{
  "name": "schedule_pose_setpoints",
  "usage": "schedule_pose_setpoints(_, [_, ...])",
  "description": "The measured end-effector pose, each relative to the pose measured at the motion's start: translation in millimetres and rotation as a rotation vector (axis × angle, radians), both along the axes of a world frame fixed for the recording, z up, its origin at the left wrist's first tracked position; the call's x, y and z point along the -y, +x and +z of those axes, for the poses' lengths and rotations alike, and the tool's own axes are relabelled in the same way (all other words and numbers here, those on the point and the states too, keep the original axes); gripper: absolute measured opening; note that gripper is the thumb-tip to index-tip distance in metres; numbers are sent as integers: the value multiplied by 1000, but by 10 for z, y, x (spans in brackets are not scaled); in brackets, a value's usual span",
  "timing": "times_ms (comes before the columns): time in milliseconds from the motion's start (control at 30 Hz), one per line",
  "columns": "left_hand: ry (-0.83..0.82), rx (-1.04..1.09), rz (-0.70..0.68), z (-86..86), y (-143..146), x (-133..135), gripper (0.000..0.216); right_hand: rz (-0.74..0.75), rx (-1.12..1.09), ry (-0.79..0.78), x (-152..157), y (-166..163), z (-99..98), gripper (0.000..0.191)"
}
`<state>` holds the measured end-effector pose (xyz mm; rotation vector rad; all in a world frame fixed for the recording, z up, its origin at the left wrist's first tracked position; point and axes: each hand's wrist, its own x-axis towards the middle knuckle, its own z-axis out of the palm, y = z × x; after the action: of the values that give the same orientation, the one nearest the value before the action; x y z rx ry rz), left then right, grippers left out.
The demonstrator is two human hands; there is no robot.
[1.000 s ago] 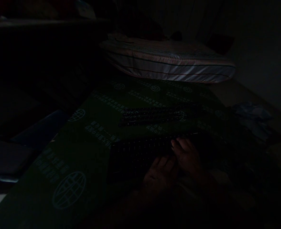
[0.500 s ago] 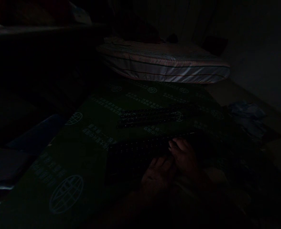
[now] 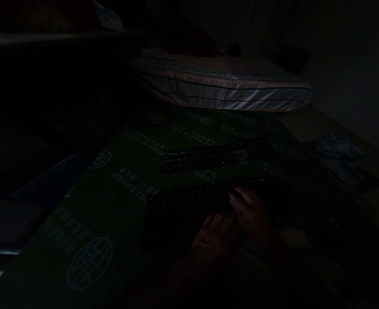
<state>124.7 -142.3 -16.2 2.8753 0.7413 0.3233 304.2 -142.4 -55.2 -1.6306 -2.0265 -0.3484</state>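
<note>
A wide black keyboard (image 3: 173,214) with small pale key marks lies on a dark green board (image 3: 128,240). My left hand (image 3: 213,234) rests over its lower middle, palm down, fingers apart. Just right of it and slightly farther away is my right hand (image 3: 250,212). Its fingers are bent and drawn together over the upper keys; whatever is between their tips, if anything, is lost in the dark. Beyond the keyboard, several rows of small dark pieces (image 3: 202,159) with tiny light marks lie side by side on the board; they look like keycaps.
A mattress with a striped cover (image 3: 224,88) stands behind the board. Crumpled pale cloth or plastic (image 3: 336,148) lies on the floor to the right. On the left are a shelf edge (image 3: 60,37) and a blue flat thing (image 3: 47,180). The room is very dark.
The view has shifted very slightly. Both hands stay over the same part of the keyboard, with little visible finger movement.
</note>
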Motion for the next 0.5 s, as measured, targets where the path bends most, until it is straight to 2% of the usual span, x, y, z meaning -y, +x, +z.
schedule_pose_setpoints(233, [3, -5, 0, -9, -1, 1, 53, -1, -49, 17, -5, -31, 32, 26])
schedule_pose_setpoints(433, [55, 14, 13, -38, 6, 4, 47, -40, -319, 98, -51, -19, 68, 25])
schedule_pose_setpoints(500, [67, 9, 7, -44, 5, 10, 46, -48, -345, 103, -61, -7, 60, 25])
